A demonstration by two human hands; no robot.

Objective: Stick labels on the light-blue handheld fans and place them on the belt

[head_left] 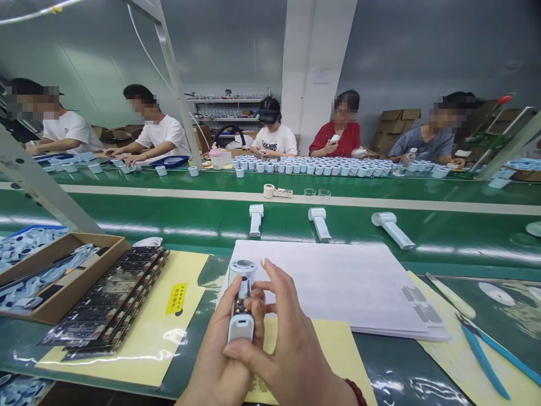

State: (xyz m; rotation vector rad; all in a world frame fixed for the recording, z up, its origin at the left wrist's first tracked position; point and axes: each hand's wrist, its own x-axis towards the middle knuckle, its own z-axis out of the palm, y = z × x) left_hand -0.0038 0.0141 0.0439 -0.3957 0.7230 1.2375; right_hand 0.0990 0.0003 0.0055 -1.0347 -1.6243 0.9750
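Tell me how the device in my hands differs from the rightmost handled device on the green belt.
The held device sits in the left hand; the belt device lies on the green belt.
The held device shows a dark circuit board; the belt device's visible handle is plain.
Both are pale blue, with a round head and straight handle.

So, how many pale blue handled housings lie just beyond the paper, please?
3, on the green belt: left housing, middle housing, right housing; a cropped piece, far right, may be another.
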